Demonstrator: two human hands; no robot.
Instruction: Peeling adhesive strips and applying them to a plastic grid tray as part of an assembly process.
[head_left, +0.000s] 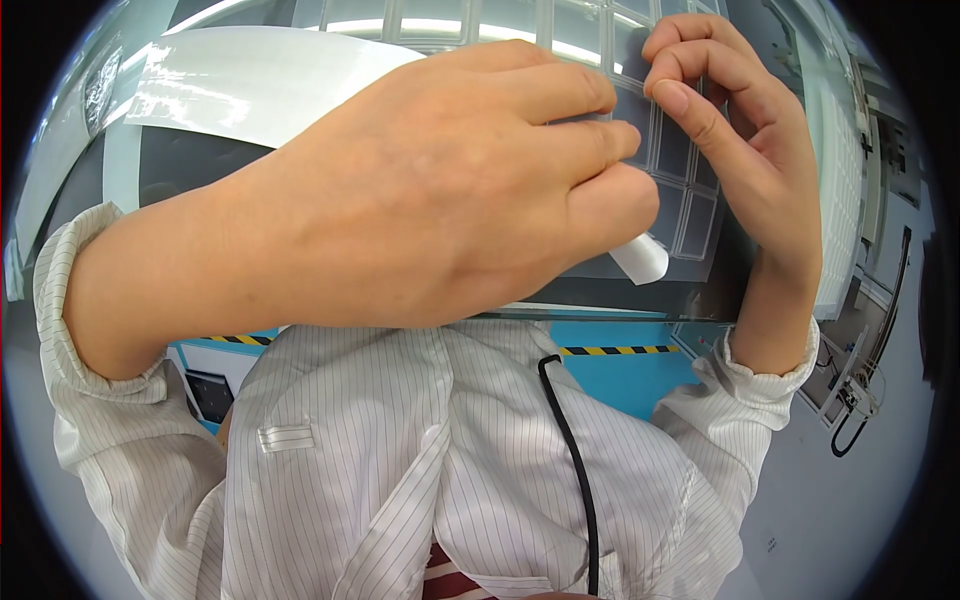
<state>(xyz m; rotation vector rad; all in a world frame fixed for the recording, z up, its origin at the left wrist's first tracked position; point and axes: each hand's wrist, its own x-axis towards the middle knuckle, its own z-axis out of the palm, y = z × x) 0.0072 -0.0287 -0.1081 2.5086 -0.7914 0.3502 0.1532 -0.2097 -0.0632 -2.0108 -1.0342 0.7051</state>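
Observation:
My left hand point(480, 170) reaches across the middle with its back towards me and its fingers curled. From below its little finger sticks the pale end of a white strip-like piece point(640, 262); the rest is hidden by the hand. Further right, my right hand point(745, 130) is closed, thumb and fingertips brought together at a clear plastic tray point(690, 225) with rectangular compartments. Whatever lies between those fingertips is too small or hidden to make out. Under my left wrist and beyond it lies a glossy white sheet point(225, 85), partly covered by the hand.
The tray rests on a dark work surface point(570, 292) whose near edge runs just in front of my body. White ribbed panels or trays point(842, 220) stand along the right side. A black cord point(575, 460) hangs down over my striped coat. Yellow-and-black tape point(620, 350) marks the floor.

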